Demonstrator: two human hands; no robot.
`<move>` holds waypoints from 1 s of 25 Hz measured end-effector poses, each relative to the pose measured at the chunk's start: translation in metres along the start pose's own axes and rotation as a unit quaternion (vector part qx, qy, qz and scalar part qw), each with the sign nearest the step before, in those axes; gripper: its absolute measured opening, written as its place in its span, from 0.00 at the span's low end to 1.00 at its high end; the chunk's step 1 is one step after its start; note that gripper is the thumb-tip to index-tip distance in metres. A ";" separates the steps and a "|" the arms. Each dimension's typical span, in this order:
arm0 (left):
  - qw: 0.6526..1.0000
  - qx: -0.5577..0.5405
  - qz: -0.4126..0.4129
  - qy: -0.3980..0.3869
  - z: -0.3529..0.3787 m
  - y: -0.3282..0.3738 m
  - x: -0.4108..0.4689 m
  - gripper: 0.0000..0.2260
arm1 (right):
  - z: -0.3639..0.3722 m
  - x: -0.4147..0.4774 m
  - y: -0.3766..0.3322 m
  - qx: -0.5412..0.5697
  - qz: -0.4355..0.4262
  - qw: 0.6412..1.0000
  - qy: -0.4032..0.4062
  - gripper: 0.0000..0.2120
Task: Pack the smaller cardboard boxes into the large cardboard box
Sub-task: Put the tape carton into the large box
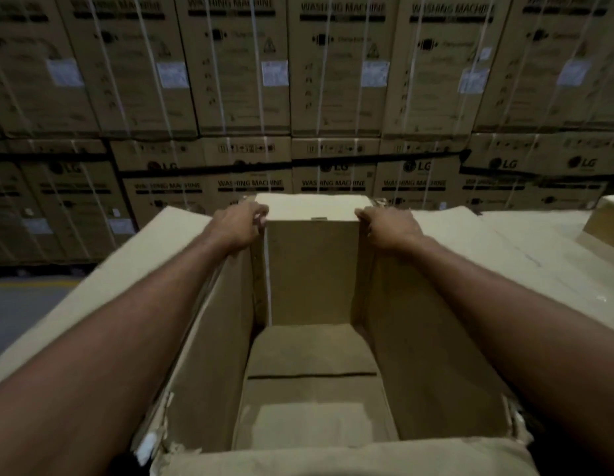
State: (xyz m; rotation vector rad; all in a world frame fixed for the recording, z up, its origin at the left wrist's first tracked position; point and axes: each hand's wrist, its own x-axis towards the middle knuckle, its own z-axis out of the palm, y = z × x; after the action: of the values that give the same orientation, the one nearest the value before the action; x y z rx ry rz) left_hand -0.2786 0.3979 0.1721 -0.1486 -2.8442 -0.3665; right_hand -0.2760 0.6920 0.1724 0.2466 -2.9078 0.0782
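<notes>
Cardboard everywhere, and we judge the packing barely begun. Our left hand (236, 225) and right hand (389, 228) curl their fingers over the top corners of one small box (312, 269), which stands upright against the far wall inside the large box (212, 338). Nothing else lies in there. A second box (607, 218) sits outside, at right.

A warehouse: strapped cartons (336, 67) printed "WASHING MACHINE" are stacked in rows along the far wall, above a concrete floor (20, 304).
</notes>
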 end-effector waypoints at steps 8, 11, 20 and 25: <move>0.952 0.195 -0.044 -0.233 -0.049 -0.001 -0.098 0.39 | -0.012 -0.070 0.011 -0.098 0.072 0.983 -0.141 0.29; 0.966 0.179 -0.052 -0.180 -0.053 0.011 -0.131 0.30 | -0.019 -0.091 0.022 -0.071 0.024 0.986 -0.148 0.31; 0.953 0.192 -0.091 -0.215 -0.067 0.058 -0.239 0.32 | -0.054 -0.218 0.028 0.003 -0.097 0.981 -0.165 0.31; 0.972 -0.139 -0.102 -0.162 -0.105 0.122 -0.306 0.25 | -0.106 -0.315 0.046 0.274 -0.094 0.954 -0.081 0.20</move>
State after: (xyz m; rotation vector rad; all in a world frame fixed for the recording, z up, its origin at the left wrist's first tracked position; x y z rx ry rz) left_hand 0.0573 0.4676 0.2141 0.0357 -3.1230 -0.8580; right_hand 0.0422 0.7952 0.2034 0.6442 -2.9371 0.8764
